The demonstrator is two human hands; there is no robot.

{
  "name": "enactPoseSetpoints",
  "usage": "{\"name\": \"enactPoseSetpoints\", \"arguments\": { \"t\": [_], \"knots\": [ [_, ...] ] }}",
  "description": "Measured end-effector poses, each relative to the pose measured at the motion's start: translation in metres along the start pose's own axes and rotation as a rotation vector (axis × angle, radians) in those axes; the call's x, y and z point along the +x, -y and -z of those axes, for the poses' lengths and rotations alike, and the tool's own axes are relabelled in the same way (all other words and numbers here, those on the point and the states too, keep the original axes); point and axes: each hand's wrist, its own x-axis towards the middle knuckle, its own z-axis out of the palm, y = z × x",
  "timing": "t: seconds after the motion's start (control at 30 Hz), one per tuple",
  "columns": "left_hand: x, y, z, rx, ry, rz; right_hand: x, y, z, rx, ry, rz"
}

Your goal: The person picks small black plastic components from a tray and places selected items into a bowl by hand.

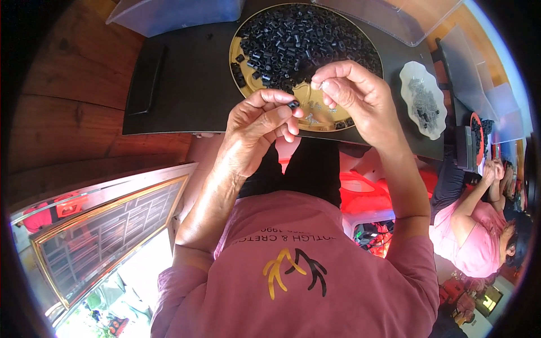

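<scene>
Between the thumb and fingers of my left hand (pixel 262 121) is a small black plastic piece (pixel 293 105), held over the near rim of a round gold tray (pixel 265 84). My right hand (pixel 355 96) is a little to the right and higher, its thumb and forefinger pinched on a tiny clear piece (pixel 323 85), too small to name. The two hands are apart. A heap of small black tubular pieces (pixel 304 42) covers the far part of the tray. Several small clear pieces (pixel 313 117) lie on its bare gold near side, below my hands.
Right of the tray, a white scalloped dish (pixel 409 76) holds clear and black bits. Translucent bins (pixel 174 14) stand along the dark table's (pixel 186 84) far side. A person in pink (pixel 473 231) sits at the right. A framed glass panel (pixel 112 236) is at lower left.
</scene>
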Motion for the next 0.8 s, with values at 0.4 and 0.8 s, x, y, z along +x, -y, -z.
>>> {"name": "enactPoseSetpoints", "arguments": {
  "t": [0.4,0.8],
  "knots": [
    [0.011,0.008,-0.017,-0.119,0.080,0.016,-0.012,-0.001,-0.018,0.328,-0.020,-0.071],
    [0.004,0.013,-0.017,-0.074,0.018,0.053,-0.025,-0.024,-0.024,-0.496,-0.249,0.533]
  ]
}}
